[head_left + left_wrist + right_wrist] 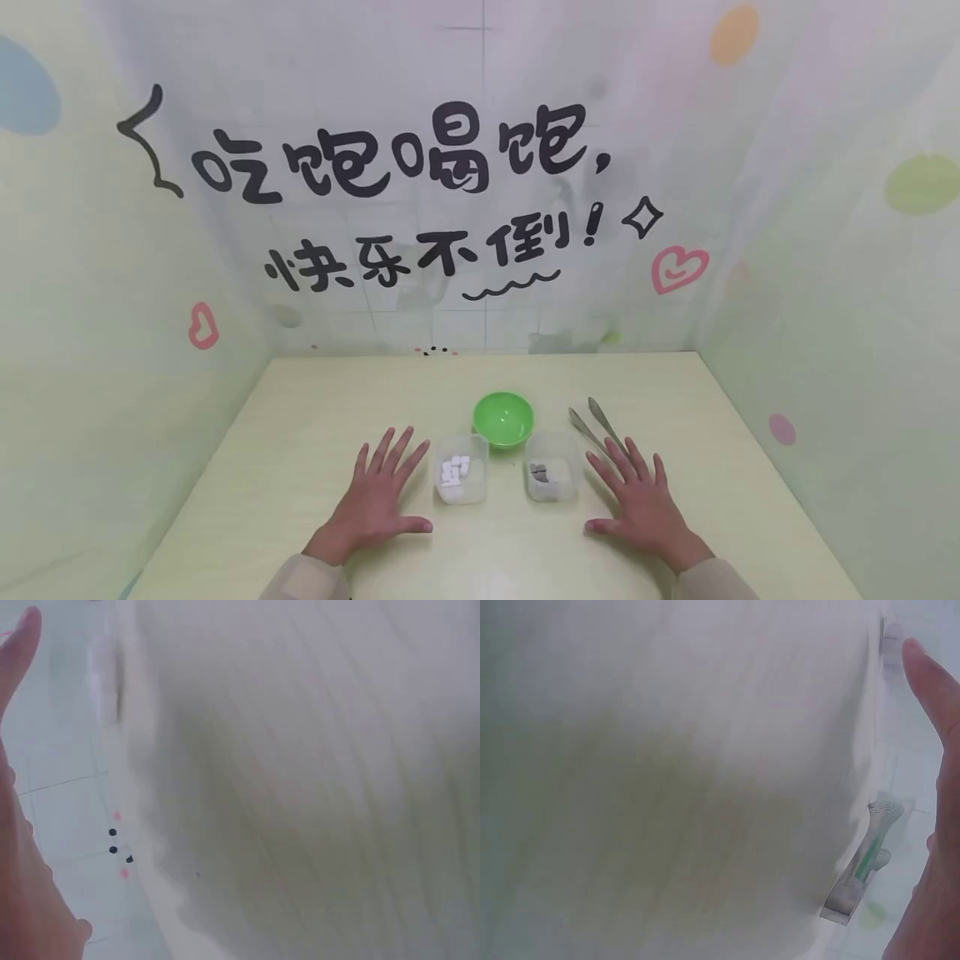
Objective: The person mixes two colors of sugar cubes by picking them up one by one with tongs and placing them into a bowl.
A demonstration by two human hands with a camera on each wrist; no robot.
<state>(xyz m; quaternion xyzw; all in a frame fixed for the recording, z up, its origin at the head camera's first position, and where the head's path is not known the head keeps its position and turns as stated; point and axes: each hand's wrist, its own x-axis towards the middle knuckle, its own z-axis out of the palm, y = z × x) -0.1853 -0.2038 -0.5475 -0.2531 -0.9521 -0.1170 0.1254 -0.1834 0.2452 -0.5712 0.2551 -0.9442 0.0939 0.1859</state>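
Observation:
Fingers spread, my left hand is held over the table, left of a clear plastic box with several white blocks in it. My right hand mirrors it on the other side, its fingers straight too. Between the hands, a second clear box contains a few dark grey blocks. Behind the boxes sits a green bowl. Metal tongs lie just beyond the right fingertips, which hide part of them; the right wrist view shows the tongs beside that hand. Neither hand holds anything.
The pale wooden table runs back to a printed cloth wall with black writing. Cloth walls also stand along the left side and the right side.

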